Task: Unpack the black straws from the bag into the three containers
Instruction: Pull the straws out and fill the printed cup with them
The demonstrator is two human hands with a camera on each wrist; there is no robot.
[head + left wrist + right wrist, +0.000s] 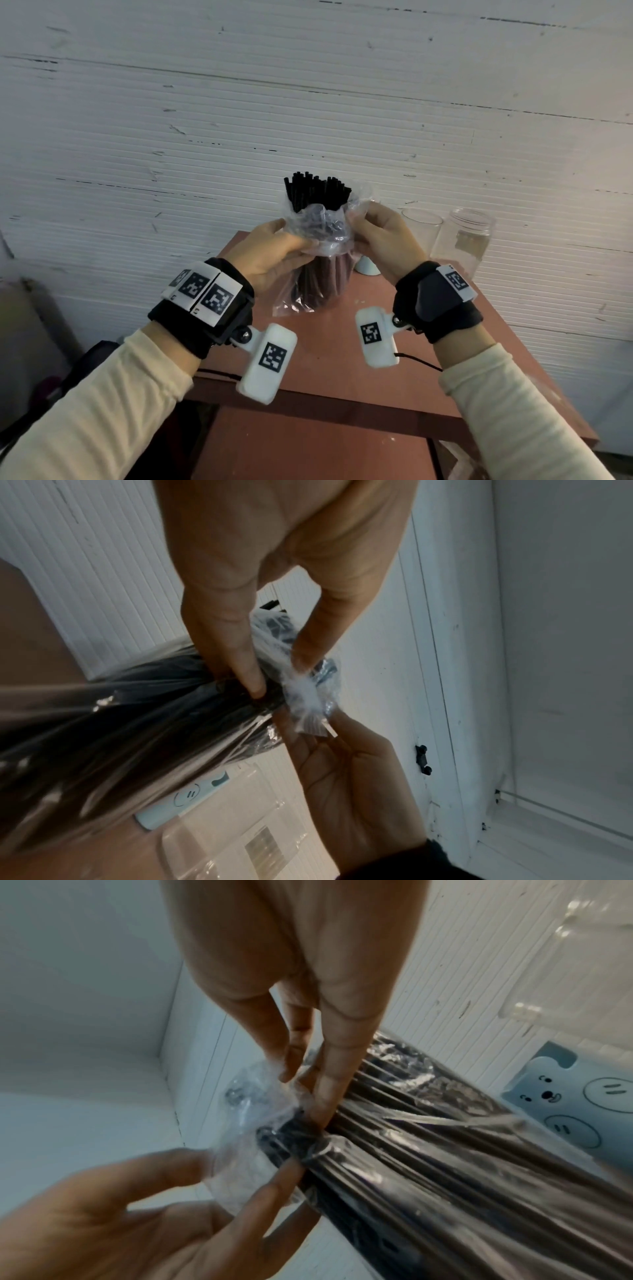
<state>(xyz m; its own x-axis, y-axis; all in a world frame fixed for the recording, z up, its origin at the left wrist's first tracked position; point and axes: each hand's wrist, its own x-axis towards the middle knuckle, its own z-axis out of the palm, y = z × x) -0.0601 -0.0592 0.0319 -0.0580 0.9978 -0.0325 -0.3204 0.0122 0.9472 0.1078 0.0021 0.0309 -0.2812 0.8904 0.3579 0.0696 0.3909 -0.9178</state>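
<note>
Head view: both hands' fingers [301, 244] pinch the bag [317, 236] rim bunched around black straws [317, 192].

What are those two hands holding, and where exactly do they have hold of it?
Both hold the clear plastic bag of black straws. The left hand and right hand each pinch the bunched plastic near its open top, on opposite sides.

Both arms reach forward, forearms in cream sleeves [113, 394], each wrist bound by a black strap carrying white marker blocks. The left hand [270, 253] sits at the left side of the bag [318, 240], thumb and fingers pinching its crumpled plastic. The right hand [383, 240] sits at the bag's right side, fingertips [322, 1104] pinching the plastic likewise. Palms face each other.
</note>
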